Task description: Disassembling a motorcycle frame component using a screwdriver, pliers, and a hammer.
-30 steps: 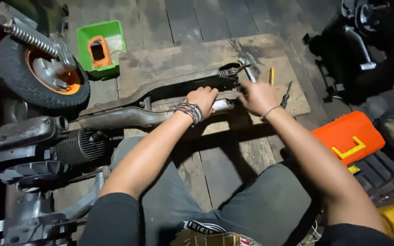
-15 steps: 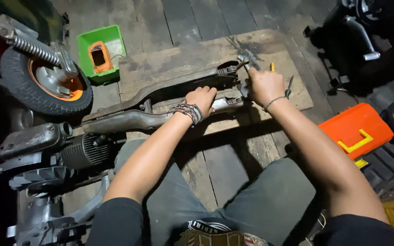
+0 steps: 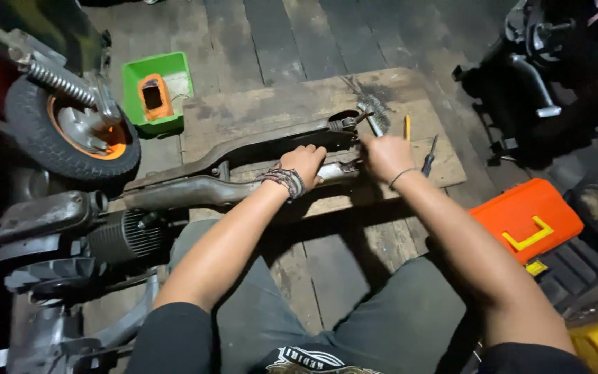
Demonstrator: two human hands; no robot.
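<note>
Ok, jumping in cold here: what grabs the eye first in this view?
Both hands meet at mid-frame on a long, grimy metal part lying across a wooden board: the left hand rests on it, the right hand works at its far end. The brightest things sit at the edges: an orange toolbox on the right, a green tray and an orange-rimmed wheel upper left.
</note>
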